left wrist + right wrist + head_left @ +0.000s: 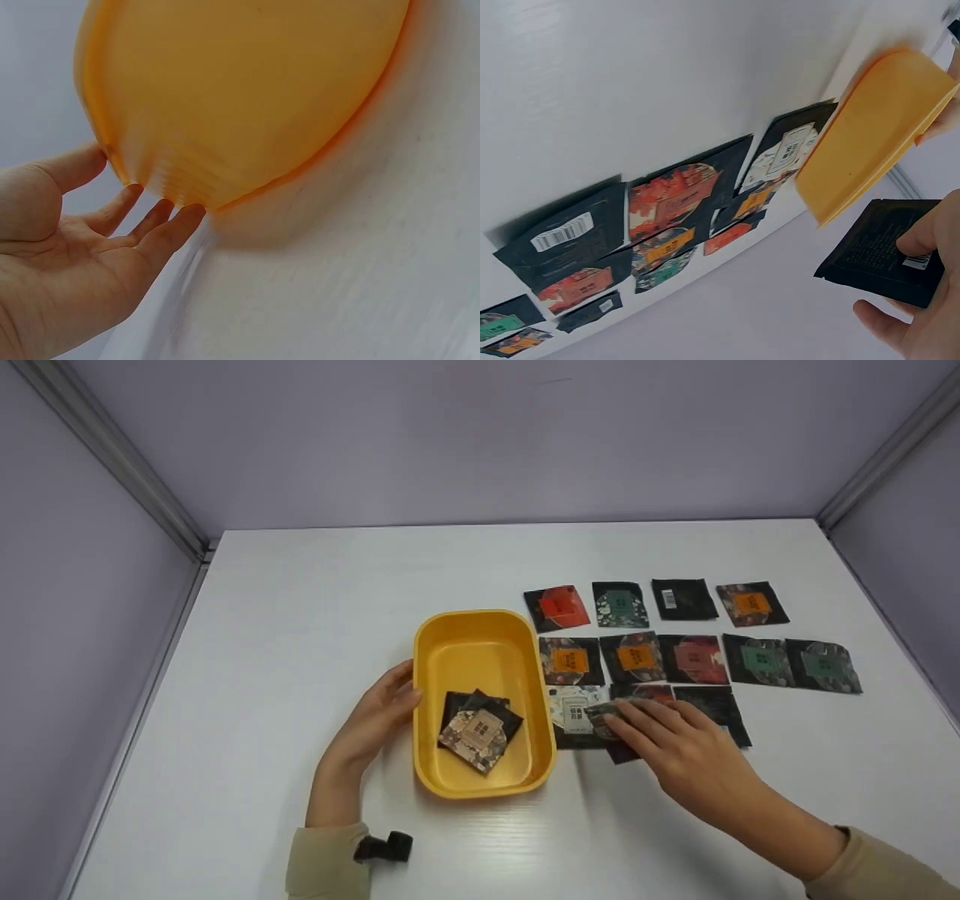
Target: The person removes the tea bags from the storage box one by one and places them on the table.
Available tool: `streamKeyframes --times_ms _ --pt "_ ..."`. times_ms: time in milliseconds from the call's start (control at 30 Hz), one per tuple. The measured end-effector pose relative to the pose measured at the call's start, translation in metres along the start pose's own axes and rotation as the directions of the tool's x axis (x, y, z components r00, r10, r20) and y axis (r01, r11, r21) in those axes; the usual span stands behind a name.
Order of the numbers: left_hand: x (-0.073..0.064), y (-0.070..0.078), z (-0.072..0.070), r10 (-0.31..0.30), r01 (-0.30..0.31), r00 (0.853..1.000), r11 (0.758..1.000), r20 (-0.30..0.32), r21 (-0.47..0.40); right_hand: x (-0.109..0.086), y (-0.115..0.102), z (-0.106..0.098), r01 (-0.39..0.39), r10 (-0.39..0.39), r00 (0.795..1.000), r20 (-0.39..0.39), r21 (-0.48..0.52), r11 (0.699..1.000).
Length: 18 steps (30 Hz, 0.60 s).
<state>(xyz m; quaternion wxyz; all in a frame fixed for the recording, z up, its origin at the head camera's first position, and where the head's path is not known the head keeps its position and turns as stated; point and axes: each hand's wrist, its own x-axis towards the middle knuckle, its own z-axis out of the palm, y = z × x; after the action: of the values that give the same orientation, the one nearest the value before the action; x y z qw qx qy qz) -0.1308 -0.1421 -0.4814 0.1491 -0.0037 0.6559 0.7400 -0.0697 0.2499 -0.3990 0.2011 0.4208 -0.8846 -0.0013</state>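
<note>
A yellow plastic bin (484,787) stands on the table with several dark tea-bag-like sachets loosely stacked in it, the top sachet (480,737) carrying a beige label. My left hand (375,716) rests against the bin's left side; in the left wrist view its fingertips touch the outer wall, the thumb at the rim. My right hand (682,750) pinches a flat sachet (874,255) over the front row, right of the bin. Its black printed back with a small barcode faces the right wrist camera. From above, a patterned green front shows beside the fingers.
Rows of sachets lie right of the bin: red (559,607), orange (637,658) and green labels (757,660), plus a black one face down (684,600). A white-labelled sachet (576,712) lies beside the bin wall. Upright panels (517,450) border the white table (300,607).
</note>
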Motion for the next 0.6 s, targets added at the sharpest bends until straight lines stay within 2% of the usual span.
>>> streamKeyframes --times_ms 200,367,600 --pt "0.000 0.000 0.001 -0.007 0.007 1.000 1.000 -0.001 -0.001 -0.015 0.015 0.003 -0.081 0.081 0.996 -0.040 0.008 0.997" --pt "-0.001 0.002 0.002 -0.020 0.020 1.000 1.000 -0.009 0.009 -0.031 0.028 0.002 -0.161 0.163 0.981 -0.109 0.025 0.987" --pt "0.000 0.000 0.001 -0.019 0.019 1.000 1.000 -0.004 0.011 -0.058 0.048 -0.003 -0.263 0.261 0.959 -0.106 -0.004 0.965"
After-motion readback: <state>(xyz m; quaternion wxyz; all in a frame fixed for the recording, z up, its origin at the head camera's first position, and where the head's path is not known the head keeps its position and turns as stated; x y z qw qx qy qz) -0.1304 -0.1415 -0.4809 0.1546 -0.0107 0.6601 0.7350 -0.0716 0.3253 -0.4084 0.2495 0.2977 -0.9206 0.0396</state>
